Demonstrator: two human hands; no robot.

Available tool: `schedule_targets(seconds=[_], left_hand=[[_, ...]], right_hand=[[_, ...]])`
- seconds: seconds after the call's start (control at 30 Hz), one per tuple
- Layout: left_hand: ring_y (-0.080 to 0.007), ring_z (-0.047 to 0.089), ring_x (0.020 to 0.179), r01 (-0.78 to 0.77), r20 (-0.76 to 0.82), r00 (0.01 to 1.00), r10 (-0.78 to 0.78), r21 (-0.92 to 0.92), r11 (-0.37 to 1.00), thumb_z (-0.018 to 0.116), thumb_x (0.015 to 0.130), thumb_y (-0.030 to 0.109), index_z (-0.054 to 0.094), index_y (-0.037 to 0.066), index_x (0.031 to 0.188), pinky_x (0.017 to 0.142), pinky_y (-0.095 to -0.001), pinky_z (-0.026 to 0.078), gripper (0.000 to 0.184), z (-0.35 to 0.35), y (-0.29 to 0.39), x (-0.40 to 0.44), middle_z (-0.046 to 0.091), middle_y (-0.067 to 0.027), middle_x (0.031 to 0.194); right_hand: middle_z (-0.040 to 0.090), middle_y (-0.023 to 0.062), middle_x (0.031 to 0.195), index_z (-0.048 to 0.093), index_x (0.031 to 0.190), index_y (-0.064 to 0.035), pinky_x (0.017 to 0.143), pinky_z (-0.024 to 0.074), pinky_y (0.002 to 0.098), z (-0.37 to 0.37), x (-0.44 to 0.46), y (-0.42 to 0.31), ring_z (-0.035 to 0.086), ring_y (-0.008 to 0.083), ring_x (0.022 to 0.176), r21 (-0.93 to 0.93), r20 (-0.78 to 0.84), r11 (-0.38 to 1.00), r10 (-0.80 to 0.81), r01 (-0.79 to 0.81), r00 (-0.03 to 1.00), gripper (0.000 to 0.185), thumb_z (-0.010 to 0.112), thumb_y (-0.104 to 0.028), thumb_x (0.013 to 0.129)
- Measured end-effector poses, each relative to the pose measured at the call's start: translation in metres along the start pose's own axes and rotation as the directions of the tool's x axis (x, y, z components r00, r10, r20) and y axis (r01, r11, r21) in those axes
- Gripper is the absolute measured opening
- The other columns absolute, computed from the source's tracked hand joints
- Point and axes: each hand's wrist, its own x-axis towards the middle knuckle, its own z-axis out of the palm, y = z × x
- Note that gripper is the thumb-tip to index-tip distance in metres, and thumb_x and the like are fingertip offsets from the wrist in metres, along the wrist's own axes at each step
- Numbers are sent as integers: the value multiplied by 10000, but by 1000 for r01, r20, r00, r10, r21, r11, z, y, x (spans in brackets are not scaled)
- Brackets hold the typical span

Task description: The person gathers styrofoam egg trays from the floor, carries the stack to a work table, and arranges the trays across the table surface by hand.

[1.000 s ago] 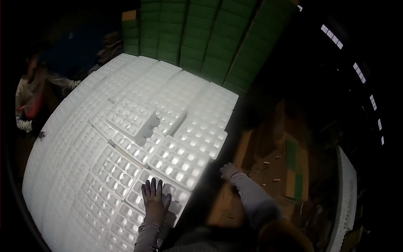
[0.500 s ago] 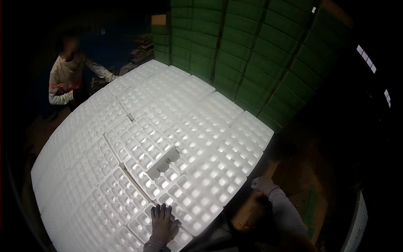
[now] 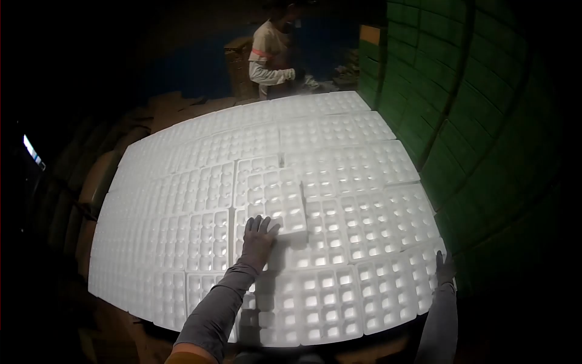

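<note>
White trays with rows of square pockets (image 3: 327, 297) cover a wide surface in front of me. One raised tray (image 3: 276, 191) lies on top of the others near the middle. My left hand (image 3: 259, 239), gloved, rests on that tray's near left corner, its fingers spread. At the right edge of the layer, my right hand (image 3: 445, 267) touches the side of the outermost tray, fingers extended upward along it. Both forearms wear grey sleeves. Neither hand has anything gripped in it.
Behind the far edge stands a co-worker (image 3: 273, 60) in a light shirt. Stacked green boxes (image 3: 448, 91) rise along the right. Brown cardboard (image 3: 239, 70) is at the back, and dark rounded shapes line the left side.
The view has swung left. My left hand has moved forward from the near trays onto the raised tray. My right hand, earlier beside the surface, is now at its right edge.
</note>
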Motion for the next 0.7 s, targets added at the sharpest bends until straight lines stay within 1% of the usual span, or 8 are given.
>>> schedule_targets(seconds=[0.07, 0.13, 0.2, 0.27, 0.33, 0.4, 0.57, 0.7], left_hand=[[-348, 517, 1193, 0, -79, 997, -3, -46, 999, 714, 778, 224, 659, 132, 1046, 1080, -494, 372, 288, -4, 7, 3, 592, -118, 1256], [-344, 519, 1191, 34, -71, 997, -43, -129, 991, 716, 773, 168, 647, 134, 1024, 1055, -493, 401, 262, -15, 11, 2, 583, -121, 1259], [-351, 521, 1209, 16, -130, 990, -46, -225, 974, 717, 773, 131, 629, 119, 1038, 1048, -506, 413, 279, -31, 25, 0, 565, -133, 1299], [-360, 546, 1176, -139, -282, 958, 45, -324, 936, 696, 778, 125, 618, 100, 1013, 1051, -520, 426, 248, -66, 60, -7, 565, -135, 1315], [-367, 557, 1171, -363, -378, 902, 208, -401, 841, 669, 789, 126, 610, 85, 991, 1077, -540, 418, 215, -84, 99, -30, 562, -136, 1334], [-360, 551, 1181, -544, -447, 826, 343, -474, 692, 654, 785, 142, 619, 69, 929, 1101, -551, 402, 165, -89, 147, -61, 574, -133, 1311], [-359, 536, 1212, -634, -397, 750, 529, -661, 402, 627, 789, 142, 639, 30, 1036, 1125, -532, 386, 271, -114, 193, -135, 563, -141, 1331], [-394, 419, 1350, -499, -130, 759, 638, -746, 441, 664, 872, 300, 525, 133, 1384, 1140, -578, 286, 556, -115, 192, -156, 476, -165, 1441]], right_hand=[[467, 242, 1435, 419, 1467, -111, 1057, 375, 545, -7, -6, 0, 459, 420, 1302, -201, -82, 979, -39, 22, 996, 732, 468, -623, 947], [428, 204, 1485, 411, 1474, -84, 1102, 356, 496, 45, 22, 74, 430, 384, 1344, -686, -66, 672, -438, 278, 896, 626, 522, -467, 991], [396, 181, 1517, 353, 1492, -26, 1113, 362, 435, -24, -21, 7, 434, 345, 1354, 158, -151, 970, -164, 188, 975, 614, 546, -350, 1006], [371, 140, 1543, 316, 1524, -64, 1106, 360, 431, -35, -74, -21, 382, 279, 1395, 611, -178, 694, -350, 382, 920, 593, 520, -253, 1000], [407, 126, 1509, 267, 1544, -88, 1078, 388, 402, -81, -177, -88, 418, 258, 1351, 924, 146, 382, -336, -7, 930, 604, 496, -222, 1002], [462, 123, 1457, 256, 1539, -80, 1048, 420, 377, -93, -243, -123, 483, 253, 1288, 931, 364, 147, -283, -335, 887, 626, 524, -240, 997], [479, 157, 1422, 327, 1491, -46, 1021, 461, 408, -73, -392, -71, 525, 285, 1247, 916, 353, -190, -43, -354, 935, 601, 583, -114, 951], [507, 153, 1384, 338, 1478, -33, 1000, 474, 410, -87, -476, -11, 541, 282, 1226, 987, 157, -21, 395, -162, 905, 614, 612, -89, 931]])
